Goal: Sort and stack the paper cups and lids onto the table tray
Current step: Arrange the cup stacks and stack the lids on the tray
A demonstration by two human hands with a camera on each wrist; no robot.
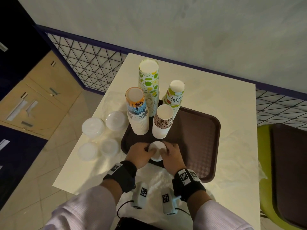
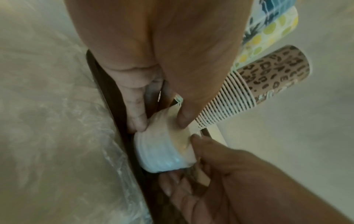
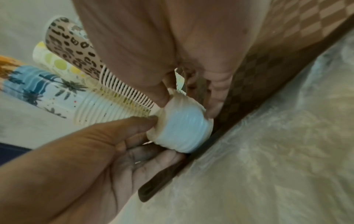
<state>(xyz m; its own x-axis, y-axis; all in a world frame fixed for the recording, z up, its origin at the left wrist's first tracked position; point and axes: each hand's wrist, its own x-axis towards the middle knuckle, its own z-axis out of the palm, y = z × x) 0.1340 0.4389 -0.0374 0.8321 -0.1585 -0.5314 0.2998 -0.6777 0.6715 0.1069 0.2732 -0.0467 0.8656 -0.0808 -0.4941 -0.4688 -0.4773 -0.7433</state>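
A short stack of white plastic lids (image 1: 157, 151) stands on the near-left rim of the brown tray (image 1: 199, 138). My left hand (image 1: 141, 153) pinches the lid stack (image 2: 159, 151) from the left, thumb on one side and a finger on top. My right hand (image 1: 171, 155) grips the same stack (image 3: 182, 128) from the right. Upside-down cup stacks stand at the tray's far left: lime-print (image 1: 148, 87), palm-print (image 1: 137, 112), leopard-print (image 1: 162, 122) and "Hello Summer" (image 1: 174, 97).
Several more white lid stacks (image 1: 93, 127) lie on the cream table (image 1: 207, 90) left of the tray, some in clear wrap. Crumpled clear plastic (image 1: 159, 178) lies between the tray and me. A green chair (image 1: 264, 180) holding another brown tray stands to the right.
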